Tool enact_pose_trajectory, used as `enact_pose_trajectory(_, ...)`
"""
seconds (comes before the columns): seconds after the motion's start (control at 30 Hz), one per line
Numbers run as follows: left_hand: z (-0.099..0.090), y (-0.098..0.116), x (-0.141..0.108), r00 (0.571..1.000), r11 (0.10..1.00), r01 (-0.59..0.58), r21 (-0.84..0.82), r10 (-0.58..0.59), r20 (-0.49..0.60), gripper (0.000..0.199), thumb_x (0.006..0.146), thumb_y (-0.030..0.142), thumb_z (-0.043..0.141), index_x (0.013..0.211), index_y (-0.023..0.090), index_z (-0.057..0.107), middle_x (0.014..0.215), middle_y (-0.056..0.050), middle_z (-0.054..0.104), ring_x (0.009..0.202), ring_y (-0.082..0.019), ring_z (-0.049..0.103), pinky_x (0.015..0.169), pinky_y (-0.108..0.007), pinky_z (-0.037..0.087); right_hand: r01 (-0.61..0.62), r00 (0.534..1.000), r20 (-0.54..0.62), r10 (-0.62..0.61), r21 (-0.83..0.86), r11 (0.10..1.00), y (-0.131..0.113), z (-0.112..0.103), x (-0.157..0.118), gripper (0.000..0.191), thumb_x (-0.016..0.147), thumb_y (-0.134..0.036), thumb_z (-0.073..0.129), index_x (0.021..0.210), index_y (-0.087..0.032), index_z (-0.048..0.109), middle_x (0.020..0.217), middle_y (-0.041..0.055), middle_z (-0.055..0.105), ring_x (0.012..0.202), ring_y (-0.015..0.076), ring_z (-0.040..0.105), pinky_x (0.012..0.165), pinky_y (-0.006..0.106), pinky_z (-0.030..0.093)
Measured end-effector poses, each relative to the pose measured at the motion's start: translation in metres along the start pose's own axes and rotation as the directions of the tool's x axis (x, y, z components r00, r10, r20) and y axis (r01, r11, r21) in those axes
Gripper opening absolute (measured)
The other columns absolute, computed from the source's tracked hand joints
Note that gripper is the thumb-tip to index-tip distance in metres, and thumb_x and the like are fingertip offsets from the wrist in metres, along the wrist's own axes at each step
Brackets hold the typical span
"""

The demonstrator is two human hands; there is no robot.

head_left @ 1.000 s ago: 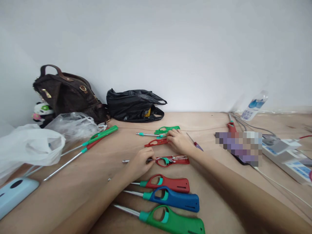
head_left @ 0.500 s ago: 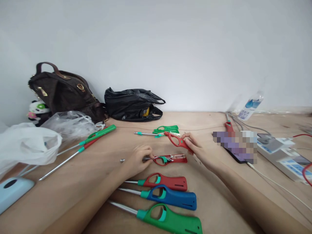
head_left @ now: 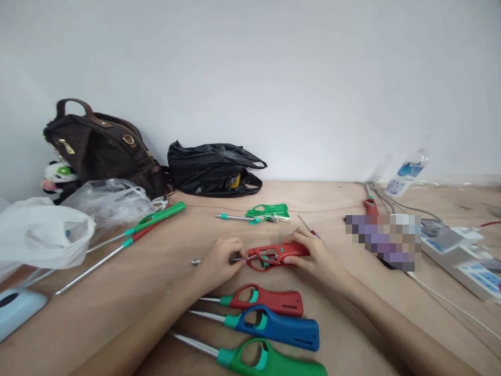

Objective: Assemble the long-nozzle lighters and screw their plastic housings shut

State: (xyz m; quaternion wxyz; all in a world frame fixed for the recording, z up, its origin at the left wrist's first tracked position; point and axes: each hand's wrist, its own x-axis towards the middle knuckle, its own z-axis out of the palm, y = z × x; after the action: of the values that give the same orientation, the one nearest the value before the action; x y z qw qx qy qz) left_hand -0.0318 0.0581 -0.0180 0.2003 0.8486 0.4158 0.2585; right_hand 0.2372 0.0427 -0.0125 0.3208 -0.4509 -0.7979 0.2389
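Red handle shell [head_left: 272,249], pinched by the right hand [head_left: 311,250], has come down over the opened red lighter [head_left: 267,260], lower centre, partly covering it; the left hand [head_left: 225,257] grips the lighter's metal tube [head_left: 195,261].

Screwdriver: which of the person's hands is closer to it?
The right. The right hand, gripping a red cover, is just on the near side of the screwdriver; the left hand is well off to its left.
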Motion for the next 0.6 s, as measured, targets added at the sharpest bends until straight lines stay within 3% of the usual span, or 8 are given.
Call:
enact_pose_trajectory(0.13,0.000,0.003,0.000,0.999,0.999,0.035,-0.006,-0.035,-0.008,0.011,0.073,0.007,0.062,0.076,0.018,0.063,0.081,-0.001,0.067,0.081,-0.019,0.063,0.076,-0.028,0.046,0.027,0.999,0.022,-0.027,-0.030,0.999,0.001,-0.001,0.000,0.021,0.086,-0.037,0.063,0.098,-0.021,0.064,0.095,0.0060,0.059,0.090,0.0228,0.057,0.079,0.035,0.046)
enact_pose_trajectory(0.27,0.000,0.006,-0.001,0.998,0.998,0.056,-0.023,-0.057,-0.042,0.023,0.070,0.005,0.061,0.088,0.019,0.060,0.079,0.002,0.066,0.077,-0.017,0.063,0.075,-0.028,0.047,0.061,0.998,0.038,-0.058,-0.086,0.994,0.000,0.002,-0.002,0.025,0.087,-0.039,0.063,0.105,-0.022,0.065,0.097,0.0071,0.059,0.092,0.0241,0.056,0.081,0.038,0.046)
enact_pose_trajectory(0.6,0.004,0.005,-0.003,0.997,0.995,-0.046,0.090,0.050,-0.050,0.025,0.069,0.005,0.056,0.090,0.020,0.056,0.085,0.000,0.066,0.083,-0.019,0.061,0.077,-0.029,0.045,0.033,0.999,0.043,-0.030,-0.072,0.997,-0.003,0.022,-0.005,0.019,0.087,-0.032,0.063,0.102,-0.022,0.063,0.103,0.0074,0.057,0.097,0.0241,0.056,0.088,0.039,0.045)
